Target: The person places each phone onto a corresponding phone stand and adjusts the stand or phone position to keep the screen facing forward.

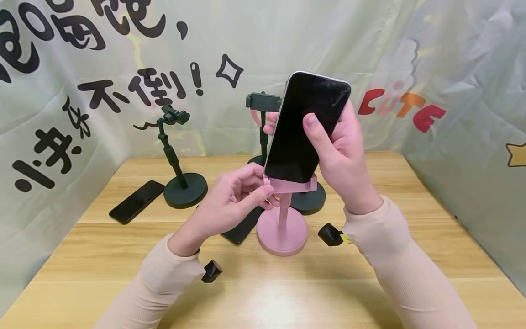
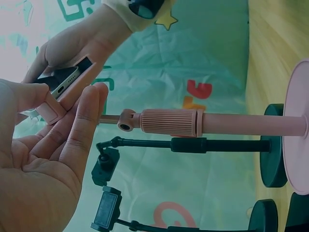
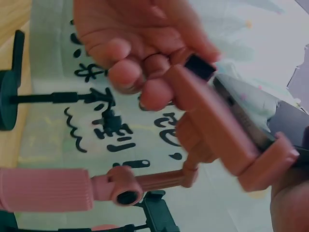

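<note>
Phone (image 1: 302, 132): in the right hand (image 1: 345, 155), raised and leaning, top towards that hand's side; screen dark, pale marks near one upper corner. Lower edge at the pink holder (image 1: 287, 185), near the left hand (image 1: 234, 196); cannot tell whether it is fully seated.
Right hand: closed round the phone, thumb flat over the screen, fingers behind.
Left hand: thumb and fingers pinching the near end of the holder, just below the phone's lower corner.
Pink stand (image 1: 282, 235): round base on the bench (image 1: 279, 292), below and between both hands; pole rises to the holder.
Dark green stand (image 1: 185, 189): beyond the left hand and out to its left, round base, clamp head at the top.
Second green stand (image 1: 263, 103): behind the left hand and the phone, clamp head showing between them and the backdrop (image 1: 308, 36).
Green base (image 1: 310, 203): behind the pink stand, left of the right hand's wrist; upper part hidden in the head view.
Flat phones: one black phone (image 1: 137, 201) well left of the left hand; another dark phone (image 1: 242, 226) under that hand, partly covered by it.
Sleeves: pale beige, black wrist camera (image 1: 211, 271) by the left hand.
</note>
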### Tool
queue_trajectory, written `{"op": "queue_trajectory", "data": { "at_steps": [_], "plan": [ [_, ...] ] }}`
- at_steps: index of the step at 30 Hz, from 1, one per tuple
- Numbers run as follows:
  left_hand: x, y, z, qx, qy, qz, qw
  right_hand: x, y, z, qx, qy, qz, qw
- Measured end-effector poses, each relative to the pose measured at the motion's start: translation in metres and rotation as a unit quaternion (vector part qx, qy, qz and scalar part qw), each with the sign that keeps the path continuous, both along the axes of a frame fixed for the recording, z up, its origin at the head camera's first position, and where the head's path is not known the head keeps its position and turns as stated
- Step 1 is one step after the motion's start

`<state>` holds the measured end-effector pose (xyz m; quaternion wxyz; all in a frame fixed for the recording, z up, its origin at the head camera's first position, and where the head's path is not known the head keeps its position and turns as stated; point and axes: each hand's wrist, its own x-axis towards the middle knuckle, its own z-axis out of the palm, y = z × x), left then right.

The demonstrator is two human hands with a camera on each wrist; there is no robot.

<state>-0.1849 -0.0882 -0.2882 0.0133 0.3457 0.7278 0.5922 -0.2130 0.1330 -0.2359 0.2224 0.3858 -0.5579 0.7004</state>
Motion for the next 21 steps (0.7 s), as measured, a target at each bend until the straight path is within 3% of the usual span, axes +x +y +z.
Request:
{"op": "queue_trajectory", "data": {
  "at_steps": [3, 10, 13, 21],
  "plan": [
    [0.000, 0.000, 0.000, 0.002, 0.001, -0.002, 1.0000, -0.001, -0.002, 0.000, 0.002, 0.014, -0.023, 0.9996],
    [0.001, 0.000, 0.001, 0.000, 0.005, -0.002, 1.0000, 0.003, -0.010, 0.005, -0.024, 0.009, 0.058, 0.9980],
    [0.001, 0.000, 0.000, 0.001, 0.006, -0.003, 1.0000, 0.003, -0.012, 0.005, -0.032, 0.005, 0.071, 0.9969],
    [0.004, 0.002, 0.001, 0.013, 0.012, 0.001, 0.9998, 0.001, -0.006, 0.003, -0.006, 0.018, 0.022, 0.9996]
  ]
}}
